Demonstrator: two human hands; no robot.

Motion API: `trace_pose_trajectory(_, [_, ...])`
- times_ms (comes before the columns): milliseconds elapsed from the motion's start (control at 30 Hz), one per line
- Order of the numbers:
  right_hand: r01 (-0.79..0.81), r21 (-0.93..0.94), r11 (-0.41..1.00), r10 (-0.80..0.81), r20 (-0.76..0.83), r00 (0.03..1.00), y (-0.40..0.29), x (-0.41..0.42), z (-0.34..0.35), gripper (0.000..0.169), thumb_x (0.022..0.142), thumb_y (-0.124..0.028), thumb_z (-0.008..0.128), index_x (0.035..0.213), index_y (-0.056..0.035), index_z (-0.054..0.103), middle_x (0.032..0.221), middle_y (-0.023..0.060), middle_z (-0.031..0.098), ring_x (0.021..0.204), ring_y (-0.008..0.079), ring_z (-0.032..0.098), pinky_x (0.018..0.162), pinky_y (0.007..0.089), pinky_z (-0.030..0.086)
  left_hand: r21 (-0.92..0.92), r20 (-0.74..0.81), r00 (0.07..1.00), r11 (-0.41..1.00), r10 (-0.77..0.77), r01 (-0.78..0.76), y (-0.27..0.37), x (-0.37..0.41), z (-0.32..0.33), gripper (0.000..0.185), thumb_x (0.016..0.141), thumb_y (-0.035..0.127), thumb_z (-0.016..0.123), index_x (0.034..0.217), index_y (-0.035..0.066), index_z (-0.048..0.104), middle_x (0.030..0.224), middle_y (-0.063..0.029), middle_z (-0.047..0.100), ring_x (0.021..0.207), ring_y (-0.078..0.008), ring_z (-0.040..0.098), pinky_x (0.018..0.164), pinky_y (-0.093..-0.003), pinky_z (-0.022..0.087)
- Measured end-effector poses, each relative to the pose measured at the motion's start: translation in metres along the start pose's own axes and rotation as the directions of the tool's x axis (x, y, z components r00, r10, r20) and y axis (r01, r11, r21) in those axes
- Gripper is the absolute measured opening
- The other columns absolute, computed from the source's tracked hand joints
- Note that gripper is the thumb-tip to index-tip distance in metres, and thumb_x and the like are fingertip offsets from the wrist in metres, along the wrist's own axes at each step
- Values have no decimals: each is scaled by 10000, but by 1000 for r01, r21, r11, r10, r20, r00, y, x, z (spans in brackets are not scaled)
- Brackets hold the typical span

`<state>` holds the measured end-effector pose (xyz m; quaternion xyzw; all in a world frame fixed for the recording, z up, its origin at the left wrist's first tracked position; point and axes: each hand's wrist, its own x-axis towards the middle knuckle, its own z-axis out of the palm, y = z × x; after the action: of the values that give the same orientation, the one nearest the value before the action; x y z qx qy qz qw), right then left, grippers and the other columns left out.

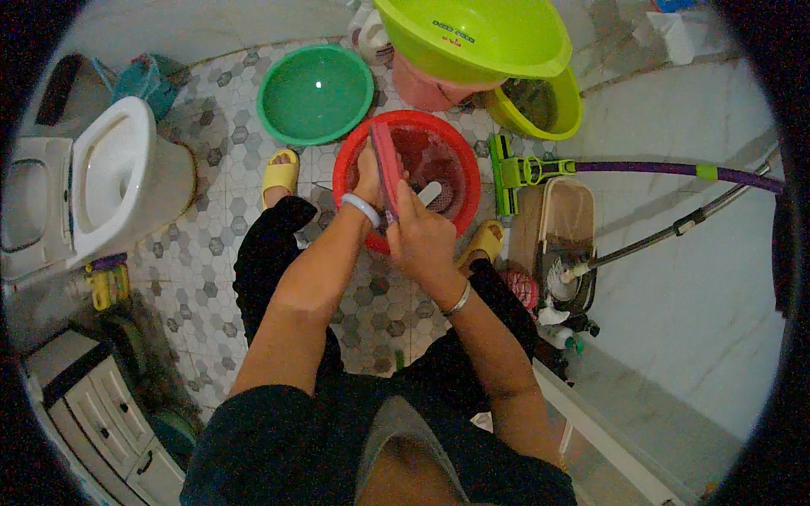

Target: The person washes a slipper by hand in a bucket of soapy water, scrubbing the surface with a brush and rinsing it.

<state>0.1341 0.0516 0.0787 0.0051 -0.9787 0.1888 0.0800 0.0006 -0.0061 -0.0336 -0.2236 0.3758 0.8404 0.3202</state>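
My left hand (368, 172), with a pale bangle at its wrist, grips the far part of a long, flat pink object (387, 161) with a greyish edge; its exact kind cannot be told. Fingers of my right hand (423, 239) close on its near end. Both hands are over a red plastic basin (469, 152) standing on the floor. Inside the basin lie dark reddish, wet-looking contents (421, 148), too blurred to name. A white handle-like piece (430, 195) pokes out beside my right fingers, and what it belongs to is partly hidden.
A green basin (316, 95) stands beyond on the hexagon-patterned tiles (218, 253). A large yellow-green basin (481, 38) rests over a pink bucket (421, 85). At right are a green squeegee-type mop head (505, 174) and a long tray (568, 209); a toilet (117, 171) is left.
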Motion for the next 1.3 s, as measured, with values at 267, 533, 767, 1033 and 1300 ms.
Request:
trace_pose_trajectory(267, [7, 165, 986, -3, -23, 1000, 23, 4, -7, 553, 763, -179, 591, 1275, -3, 477, 960, 194, 650, 723, 328, 646, 635, 401, 523, -39, -10, 999, 998, 47, -47, -6, 22, -5, 543, 935, 579, 296, 864, 117, 574, 710, -40, 556, 623, -201, 536, 564, -339, 481])
trace_pose_trajectory(533, [-35, 330, 944, 25, 33, 999, 22, 3, -20, 500, 754, -200, 581, 1232, -57, 552, 781, 212, 638, 690, 363, 631, 646, 423, 500, 98, -42, 988, 984, 151, -147, 22, 16, -15, 609, 910, 607, 345, 1026, 62, 592, 965, -92, 602, 867, -227, 563, 787, -362, 466])
trace_pose_trajectory(767, [-138, 329, 934, 51, 261, 964, 50, 18, -39, 450, 759, -186, 608, 1194, -68, 592, 853, 197, 663, 741, 280, 663, 688, 358, 506, 57, -65, 963, 964, 262, -259, 2, 11, -11, 437, 913, 398, 371, 1055, 45, 584, 1031, -113, 604, 911, -251, 569, 826, -375, 463])
trace_pose_trajectory(1033, [-496, 675, 547, 257, 428, 866, 101, 19, -55, 451, 767, -169, 612, 1158, 54, 588, 925, 71, 666, 809, 123, 595, 771, 267, 473, 524, 298, 949, 814, 102, -251, 41, -8, 8, 693, 952, 562, 260, 1285, -12, 460, 1254, -181, 518, 1170, -294, 478, 1002, -386, 362])
trace_pose_trajectory(1300, [-444, 896, 3, 177, 436, 882, 105, 21, -68, 306, 832, -266, 634, 1014, -21, 645, 938, 57, 668, 800, 147, 631, 744, 282, 512, 460, 882, 470, -258, 25, -850, 73, -74, 41, 777, 656, 351, 752, 1337, 114, 465, 1233, -157, 520, 1135, -331, 494, 971, -383, 384])
